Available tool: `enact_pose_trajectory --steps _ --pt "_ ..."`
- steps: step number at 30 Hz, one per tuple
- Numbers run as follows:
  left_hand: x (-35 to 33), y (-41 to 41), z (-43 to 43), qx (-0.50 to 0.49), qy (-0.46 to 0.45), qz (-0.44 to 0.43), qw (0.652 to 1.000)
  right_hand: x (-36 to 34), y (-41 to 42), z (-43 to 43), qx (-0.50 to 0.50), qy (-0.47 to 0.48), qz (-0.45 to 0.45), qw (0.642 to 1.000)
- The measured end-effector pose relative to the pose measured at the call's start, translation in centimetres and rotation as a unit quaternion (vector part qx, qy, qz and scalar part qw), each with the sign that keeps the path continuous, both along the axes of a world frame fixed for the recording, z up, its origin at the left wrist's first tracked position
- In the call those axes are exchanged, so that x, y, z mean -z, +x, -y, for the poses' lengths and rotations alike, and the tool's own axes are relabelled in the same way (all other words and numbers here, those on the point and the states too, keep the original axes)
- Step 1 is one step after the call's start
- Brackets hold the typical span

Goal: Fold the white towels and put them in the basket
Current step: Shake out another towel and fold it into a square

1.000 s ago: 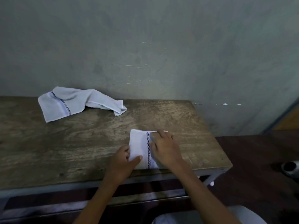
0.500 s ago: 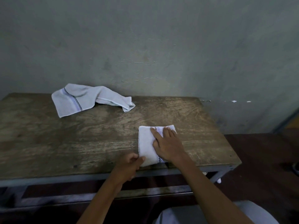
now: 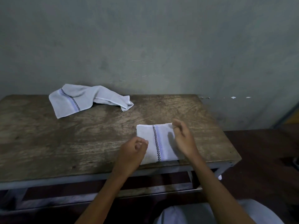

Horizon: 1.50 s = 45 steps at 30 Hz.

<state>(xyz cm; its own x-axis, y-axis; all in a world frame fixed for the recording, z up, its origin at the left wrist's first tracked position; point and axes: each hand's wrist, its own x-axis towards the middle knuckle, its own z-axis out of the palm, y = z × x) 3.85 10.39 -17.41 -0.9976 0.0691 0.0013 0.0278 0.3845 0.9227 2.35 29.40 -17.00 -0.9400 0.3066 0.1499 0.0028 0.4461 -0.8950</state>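
The right hand [image 3: 182, 138] hangs just above the folded towel [image 3: 145, 135], fingers loose, holding nothing. The left hand [image 3: 134, 152] curls at the towel's left edge; I cannot tell if it pinches. The towel lies flat near the table's [image 3: 64, 143] front, likely ready for lifting.

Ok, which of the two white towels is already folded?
The folded towel at the table's near edge: a flat, neat rectangle with its checkered stripe straight. The crumpled towel at the far left, by the wall, lies loose.
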Motion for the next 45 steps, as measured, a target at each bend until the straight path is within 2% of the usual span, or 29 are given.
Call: enact_pose_trajectory --steps 2,5,8,10,12,16,22,28,33,42,45 --pt "0.1 -1.2 -2.4 0.070 -0.056 -0.061 0.994 0.2 1.6 -1.9 0.043 -0.001 -0.017 0.999" --pt "1.1 -3.6 -5.8 0.155 -0.250 -0.155 0.943 2.4 3.8 -4.0 0.034 0.015 0.027 0.999" --pt "2.9 -5.5 -7.0 0.199 -0.401 -0.159 0.880 4.4 5.2 -5.1 -0.016 0.058 0.059 0.996" --pt "3.8 -5.5 -6.9 0.188 -0.437 -0.173 0.862 4.8 5.2 -5.2 -0.036 0.083 0.078 0.993" --pt "4.2 -5.4 -7.1 0.178 -0.441 -0.189 0.859 4.5 5.1 -5.1 -0.047 0.083 0.094 0.991" --pt "3.9 -5.5 -7.1 0.182 -0.427 -0.176 0.868 3.8 4.8 -5.3 -0.085 0.025 0.110 0.990" --pt "4.1 -5.5 -7.1 0.172 -0.424 -0.189 0.869 3.3 4.4 -5.0 -0.107 0.055 0.187 0.975" --pt "4.0 -5.6 -7.2 0.162 -0.435 -0.184 0.867 3.6 4.5 -4.9 -0.090 0.100 0.188 0.973" --pt "3.9 -5.5 -7.3 0.158 -0.443 -0.184 0.863 3.5 4.4 -5.2 -0.101 0.072 0.192 0.973" --pt "3.9 -5.8 -7.0 0.186 -0.448 -0.183 0.855 2.7 3.4 -4.6 -0.099 0.123 0.220 0.963" --pt "3.7 -5.9 -6.6 0.206 -0.410 -0.160 0.874 2.9 3.6 -5.1 -0.123 0.086 0.214 0.965"
